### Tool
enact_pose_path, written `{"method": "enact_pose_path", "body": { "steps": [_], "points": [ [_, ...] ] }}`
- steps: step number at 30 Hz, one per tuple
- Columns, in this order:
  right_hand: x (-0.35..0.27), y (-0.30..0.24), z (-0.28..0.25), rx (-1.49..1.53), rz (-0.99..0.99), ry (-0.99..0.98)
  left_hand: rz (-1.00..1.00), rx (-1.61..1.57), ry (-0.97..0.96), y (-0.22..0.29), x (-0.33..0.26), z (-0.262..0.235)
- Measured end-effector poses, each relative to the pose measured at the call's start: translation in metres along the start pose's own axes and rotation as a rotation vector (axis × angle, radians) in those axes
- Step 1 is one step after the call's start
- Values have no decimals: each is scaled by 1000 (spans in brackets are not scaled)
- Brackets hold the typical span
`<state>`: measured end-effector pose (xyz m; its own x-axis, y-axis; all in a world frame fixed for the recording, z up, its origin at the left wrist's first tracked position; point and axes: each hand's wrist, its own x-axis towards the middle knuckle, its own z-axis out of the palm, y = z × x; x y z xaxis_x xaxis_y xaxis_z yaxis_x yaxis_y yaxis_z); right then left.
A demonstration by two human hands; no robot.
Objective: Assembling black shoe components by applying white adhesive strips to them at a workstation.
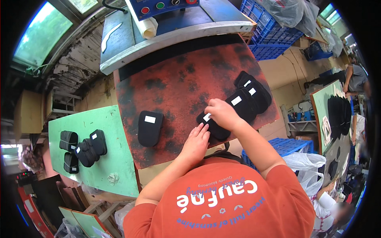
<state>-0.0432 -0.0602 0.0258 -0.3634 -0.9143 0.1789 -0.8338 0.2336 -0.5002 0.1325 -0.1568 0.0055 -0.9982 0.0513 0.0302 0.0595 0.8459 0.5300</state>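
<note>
On the red, dark-blotched tabletop [178, 91], a black rounded pad [218, 131] lies beneath both my hands, its kind not shown. My right hand [223, 114] is closed, fingertips pinched at a small white label [206, 117] on the pad's upper left. Beside it, my left hand [195, 143] rests with fingers stretched out, their tips touching the pad's left edge. Further right, more black pads [260, 97] with white labels overlap in a row. One separate black labelled stack [150, 131] sits to the left of my hands.
A green table [107, 158] at left holds several black bundles [87, 152] and a coil of pale string [113, 178]. Beyond the tabletop stands a metal-edged machine bed [174, 37] with a button panel [166, 7]. Blue crates [274, 39] stand at right; people work farther off.
</note>
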Motion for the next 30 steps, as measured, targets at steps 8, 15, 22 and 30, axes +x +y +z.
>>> {"method": "enact_pose_path", "body": {
  "steps": [8,15,22,30],
  "points": [
    [19,0,1,-54,-35,-339,-34,25,-15,3,3,1],
    [-10,6,2,423,436,237,-23,36,-16,2,3,0],
    [-21,-15,25,885,830,349,-23,52,-26,0,4,3],
    [-23,-14,37,741,810,366,-9,58,-24,0,4,1]
  ]
}}
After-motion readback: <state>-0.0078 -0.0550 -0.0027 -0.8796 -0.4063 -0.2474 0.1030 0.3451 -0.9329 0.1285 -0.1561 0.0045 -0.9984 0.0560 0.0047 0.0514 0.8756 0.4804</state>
